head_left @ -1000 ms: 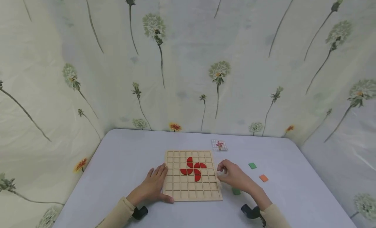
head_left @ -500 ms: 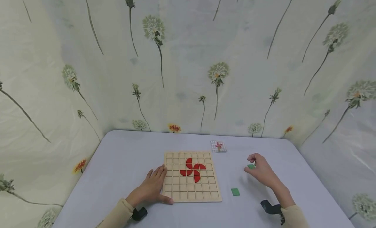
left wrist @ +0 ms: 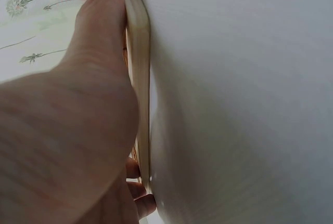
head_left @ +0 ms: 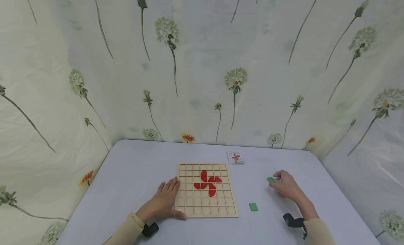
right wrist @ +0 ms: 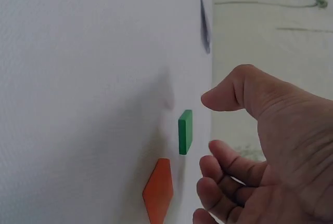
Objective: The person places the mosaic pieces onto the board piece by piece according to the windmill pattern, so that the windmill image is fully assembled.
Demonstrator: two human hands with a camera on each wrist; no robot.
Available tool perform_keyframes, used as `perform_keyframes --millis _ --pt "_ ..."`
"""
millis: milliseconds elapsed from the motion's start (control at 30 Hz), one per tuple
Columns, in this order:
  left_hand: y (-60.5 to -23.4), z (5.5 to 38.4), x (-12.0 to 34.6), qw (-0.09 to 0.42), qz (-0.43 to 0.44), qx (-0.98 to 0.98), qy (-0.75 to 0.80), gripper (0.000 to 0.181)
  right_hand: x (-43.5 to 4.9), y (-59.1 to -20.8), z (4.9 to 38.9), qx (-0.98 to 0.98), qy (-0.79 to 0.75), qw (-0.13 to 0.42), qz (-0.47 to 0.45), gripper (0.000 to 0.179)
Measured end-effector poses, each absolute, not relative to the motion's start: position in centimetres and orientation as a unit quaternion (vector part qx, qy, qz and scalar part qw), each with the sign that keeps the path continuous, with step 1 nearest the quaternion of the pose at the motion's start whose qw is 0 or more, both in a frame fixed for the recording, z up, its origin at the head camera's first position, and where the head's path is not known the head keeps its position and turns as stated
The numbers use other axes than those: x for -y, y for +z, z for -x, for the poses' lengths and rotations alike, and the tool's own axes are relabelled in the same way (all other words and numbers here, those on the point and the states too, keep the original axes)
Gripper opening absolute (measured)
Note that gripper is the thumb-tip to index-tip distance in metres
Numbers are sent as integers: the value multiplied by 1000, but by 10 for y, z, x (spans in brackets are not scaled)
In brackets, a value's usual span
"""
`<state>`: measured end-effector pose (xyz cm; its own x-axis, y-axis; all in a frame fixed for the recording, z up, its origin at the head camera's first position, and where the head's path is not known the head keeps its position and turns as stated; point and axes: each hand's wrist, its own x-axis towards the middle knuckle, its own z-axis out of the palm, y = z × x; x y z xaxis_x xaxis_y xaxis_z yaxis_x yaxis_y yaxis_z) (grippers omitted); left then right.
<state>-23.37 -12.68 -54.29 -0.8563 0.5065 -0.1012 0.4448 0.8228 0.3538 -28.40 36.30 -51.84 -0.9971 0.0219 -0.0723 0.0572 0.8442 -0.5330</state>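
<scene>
My left hand (head_left: 162,201) rests against the left edge of a wooden grid board (head_left: 192,211), fingers straight and thumb at its front left corner. The left wrist view shows the hand along the board's pale side edge (left wrist: 139,73). Red quarter-round pieces (head_left: 212,192) form a pinwheel on the grid. On the right, my right hand (head_left: 288,185) hovers above the table beside a green square tile (head_left: 270,179), thumb and fingers apart with nothing between them. An orange tile (right wrist: 158,192) lies near the green one in the right wrist view; in the head view the hand hides it.
Another green square tile (head_left: 253,206) lies just right of the board. Behind the board's far right corner is a small card (head_left: 235,157) printed with a grid and red pinwheel. A flower-printed curtain (head_left: 195,80) hangs along the table's back and sides.
My right hand has moved right, from beside the board to the far green tile, uncovering the nearer green tile and covering the orange one. My left hand has stayed on the board.
</scene>
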Motion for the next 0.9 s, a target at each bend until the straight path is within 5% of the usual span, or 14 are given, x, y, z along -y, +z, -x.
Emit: perform_keyframes --millis 267,900 --pt "-545 235 127 95 -249 -951 156 130 -368 -531 293 -961 -265 60 -49 47" --pt "-547 236 127 98 -250 -951 151 129 -366 -534 296 -962 -265 31 -66 38"
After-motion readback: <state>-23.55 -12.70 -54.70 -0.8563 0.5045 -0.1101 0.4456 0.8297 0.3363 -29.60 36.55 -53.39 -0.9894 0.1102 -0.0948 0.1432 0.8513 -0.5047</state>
